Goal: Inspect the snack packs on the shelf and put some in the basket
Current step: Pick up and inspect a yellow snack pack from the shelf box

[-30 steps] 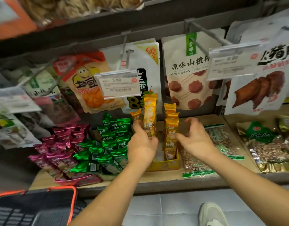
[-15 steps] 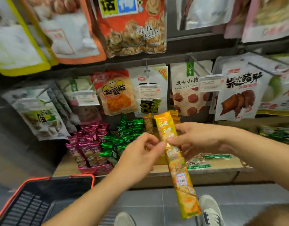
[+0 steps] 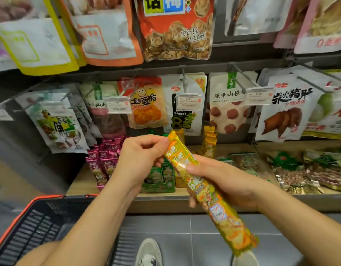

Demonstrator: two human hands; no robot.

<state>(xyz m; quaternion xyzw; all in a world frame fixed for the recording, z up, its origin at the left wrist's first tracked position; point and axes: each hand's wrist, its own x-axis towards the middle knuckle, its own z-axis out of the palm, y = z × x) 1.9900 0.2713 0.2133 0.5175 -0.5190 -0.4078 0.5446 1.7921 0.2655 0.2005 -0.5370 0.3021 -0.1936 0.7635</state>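
Store shelving is seen right across the view: hanging snack bags [image 3: 173, 29] are strung on pegs up top, and price tags [image 3: 189, 101] are clipped in front of the lower row. Down on the wooden shelf [image 3: 79, 181], pink packs [image 3: 106, 160] are bunched at the left, green packs [image 3: 162, 175] are boxed just beside them, more yellow packs [image 3: 209, 143] are stood upright behind, and flat nut bags [image 3: 296, 175] are laid out to the right.

And front and centre, a long yellow snack strip [image 3: 217, 212] is held in the air, clear of the shelf, tilted from upper left down to lower right. Its top end is pinched by the left hand [image 3: 141, 156], with the fingers curled in on the wrapper. Its middle is gripped by the right hand [image 3: 223, 181], with the thumb laid across the front and the fingers wrapped round behind. The lower half of the strip is left hanging free below that grip, over the grey tiled floor [image 3: 175, 227].

Off at the lower left, a black basket [image 3: 41, 198] with an orange rim is seen beneath the left forearm, well apart from the strip. A pale shoe [image 3: 148, 254] is caught at the bottom edge.
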